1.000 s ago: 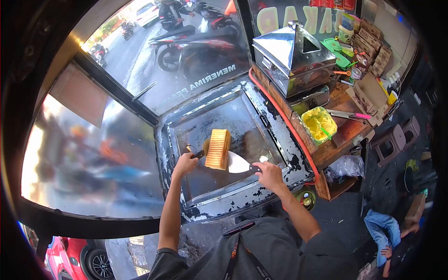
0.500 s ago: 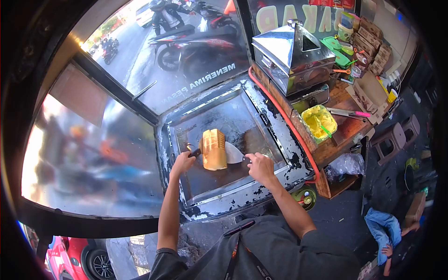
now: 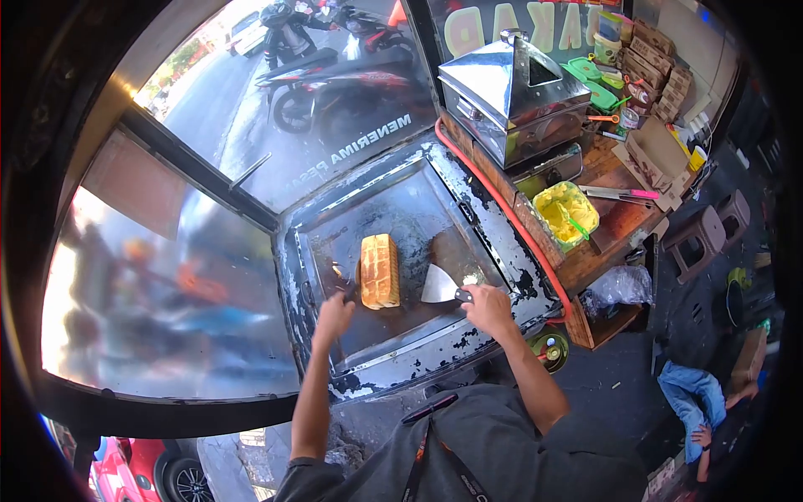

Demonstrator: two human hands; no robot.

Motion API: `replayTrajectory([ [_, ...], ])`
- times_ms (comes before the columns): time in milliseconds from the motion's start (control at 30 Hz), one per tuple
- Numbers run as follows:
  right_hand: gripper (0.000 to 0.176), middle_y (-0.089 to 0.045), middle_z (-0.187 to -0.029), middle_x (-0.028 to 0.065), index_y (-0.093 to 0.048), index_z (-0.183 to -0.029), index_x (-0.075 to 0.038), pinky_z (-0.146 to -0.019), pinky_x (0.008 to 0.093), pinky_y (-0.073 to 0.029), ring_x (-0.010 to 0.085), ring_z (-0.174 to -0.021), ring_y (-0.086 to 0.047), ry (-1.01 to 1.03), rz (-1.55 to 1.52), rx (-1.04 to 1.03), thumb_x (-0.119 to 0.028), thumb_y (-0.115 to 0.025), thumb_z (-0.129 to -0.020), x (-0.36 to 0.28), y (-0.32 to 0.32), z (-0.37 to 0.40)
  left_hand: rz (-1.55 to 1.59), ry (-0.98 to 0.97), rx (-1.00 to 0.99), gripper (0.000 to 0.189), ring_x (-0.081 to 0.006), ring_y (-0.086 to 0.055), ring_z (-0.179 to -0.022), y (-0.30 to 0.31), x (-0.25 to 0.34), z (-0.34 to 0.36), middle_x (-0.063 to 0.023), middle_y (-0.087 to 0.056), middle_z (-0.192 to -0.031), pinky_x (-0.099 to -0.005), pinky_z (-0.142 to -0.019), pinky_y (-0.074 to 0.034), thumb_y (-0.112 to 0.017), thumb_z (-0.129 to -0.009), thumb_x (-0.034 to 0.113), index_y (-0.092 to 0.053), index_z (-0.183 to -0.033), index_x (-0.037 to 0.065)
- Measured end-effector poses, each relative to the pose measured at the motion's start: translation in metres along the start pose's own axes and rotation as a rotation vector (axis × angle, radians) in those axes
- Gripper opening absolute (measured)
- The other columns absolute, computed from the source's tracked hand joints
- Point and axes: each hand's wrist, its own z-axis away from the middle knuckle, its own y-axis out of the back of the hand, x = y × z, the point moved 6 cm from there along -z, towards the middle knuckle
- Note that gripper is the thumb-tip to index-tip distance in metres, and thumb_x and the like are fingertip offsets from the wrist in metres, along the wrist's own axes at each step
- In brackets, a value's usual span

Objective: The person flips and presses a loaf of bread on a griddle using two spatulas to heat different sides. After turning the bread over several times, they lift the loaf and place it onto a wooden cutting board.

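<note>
A toasted bread loaf [image 3: 380, 272], scored with a grid of brown lines, lies on the dark flat griddle [image 3: 368, 335]. My left hand [image 3: 335, 318] is closed round a dark handle just left of the loaf; the tool's blade is mostly hidden by the bread. Right of the loaf, and apart from it, a metal scraper [image 3: 438, 285] with a wide blade rests low over the griddle. My right hand [image 3: 488, 308] grips its black handle.
On the wooden counter [image 3: 615, 226] to the right stand a tub of yellow spread [image 3: 566, 214], a knife [image 3: 615, 193] and a steel box [image 3: 514, 100]. A red hose [image 3: 502, 197] runs along the griddle's right side. A seated person's legs [image 3: 693, 402] show at lower right.
The loaf shows its grid-marked face squarely upward, where it was tilted before. My right hand and the scraper have moved right, away from the bread. My left hand has shifted slightly down and right.
</note>
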Motion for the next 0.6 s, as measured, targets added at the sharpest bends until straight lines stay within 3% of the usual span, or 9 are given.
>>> replayTrajectory([
  [67,0.033,-0.066,-0.089,0.0153,-0.064,-0.106,-0.008,-0.075,0.0427,-0.049,0.0336,-0.085,-0.064,-0.027,-0.017,0.037,-0.016,-0.070,-0.074,0.014,0.006,0.015,0.060,-0.013,0.058,0.032,-0.0375,-0.063,-0.068,-0.014,0.023,0.040,-0.0246,-0.061,-0.075,-0.0427,-0.063,-0.049,-0.061,-0.078,0.024,-0.060,-0.092,-0.005],
  [133,0.033,-0.066,-0.090,0.0151,-0.064,-0.106,-0.008,-0.076,0.0432,-0.049,0.0339,-0.086,-0.063,-0.126,0.012,0.074,-0.016,-0.070,-0.074,0.030,0.019,0.030,0.397,0.248,-0.319,0.034,-0.0263,-0.058,-0.057,-0.020,0.047,0.076,-0.0163,-0.060,-0.070,-0.0361,-0.055,-0.047,-0.064,-0.082,0.022,-0.058,-0.099,-0.006],
  [233,0.034,-0.066,-0.091,0.0152,-0.064,-0.107,-0.007,-0.077,0.0443,-0.048,0.0350,-0.086,-0.063,-0.217,0.045,0.135,-0.017,-0.070,-0.075,0.048,0.042,0.050,1.222,0.462,-0.576,0.026,-0.0138,-0.050,-0.053,-0.021,0.068,0.106,-0.0048,-0.056,-0.065,-0.0279,-0.049,-0.041,-0.061,-0.086,0.016,-0.060,-0.102,-0.004],
  [267,0.034,-0.066,-0.091,0.0153,-0.064,-0.107,-0.007,-0.076,0.0447,-0.048,0.0354,-0.086,-0.063,-0.236,0.056,0.156,-0.017,-0.070,-0.075,0.054,0.048,0.054,1.103,0.378,-0.506,0.023,-0.0076,-0.047,-0.054,0.002,0.082,0.099,0.0024,-0.051,-0.064,-0.0241,-0.047,-0.037,-0.058,-0.090,0.013,-0.060,-0.106,-0.003],
  [333,0.035,-0.067,-0.092,0.0165,-0.064,-0.107,-0.006,-0.078,0.0440,-0.048,0.0362,-0.087,-0.063,-0.214,0.011,0.153,-0.018,-0.071,-0.075,0.059,0.052,0.054,0.788,0.160,-0.283,0.022,-0.0067,-0.045,-0.054,0.033,0.091,0.066,0.0002,-0.050,-0.062,-0.0234,-0.046,-0.034,-0.057,-0.087,0.014,-0.061,-0.102,-0.001],
  [400,0.035,-0.067,-0.093,0.0171,-0.065,-0.106,-0.006,-0.079,0.0430,-0.049,0.0360,-0.087,-0.064,-0.215,-0.060,0.118,-0.019,-0.071,-0.074,0.065,0.044,0.045,0.425,0.015,-0.089,0.024,-0.0152,-0.054,-0.056,0.046,0.088,0.026,-0.0077,-0.055,-0.063,-0.0291,-0.051,-0.041,-0.056,-0.087,0.016,-0.061,-0.104,-0.001],
  [467,0.036,-0.067,-0.095,0.0178,-0.065,-0.107,-0.006,-0.080,0.0415,-0.049,0.0350,-0.090,-0.064,-0.165,-0.111,0.128,-0.019,-0.072,-0.074,0.073,0.020,0.025,0.225,-0.144,0.082,0.027,-0.0316,-0.063,-0.067,0.038,0.083,-0.016,-0.0177,-0.062,-0.072,-0.0393,-0.063,-0.047,-0.056,-0.086,0.018,-0.060,-0.106,0.000],
  [533,0.037,-0.067,-0.096,0.0180,-0.065,-0.108,-0.007,-0.080,0.0409,-0.050,0.0351,-0.090,-0.064,-0.117,-0.129,0.188,-0.019,-0.072,-0.074,0.071,0.004,0.002,0.072,-0.175,0.079,0.028,-0.0420,-0.061,-0.081,0.021,0.080,-0.054,-0.0231,-0.064,-0.083,-0.0465,-0.073,-0.047,-0.057,-0.084,0.019,-0.062,-0.105,0.002],
  [600,0.038,-0.067,-0.097,0.0175,-0.065,-0.108,-0.007,-0.080,0.0409,-0.050,0.0351,-0.090,-0.064,-0.154,-0.130,0.193,-0.019,-0.072,-0.073,0.068,-0.003,-0.015,-0.027,-0.232,-0.069,0.027,-0.0428,-0.060,-0.083,0.001,0.076,-0.086,-0.0232,-0.064,-0.085,-0.0479,-0.075,-0.047,-0.058,-0.083,0.020,-0.063,-0.104,0.002],
])
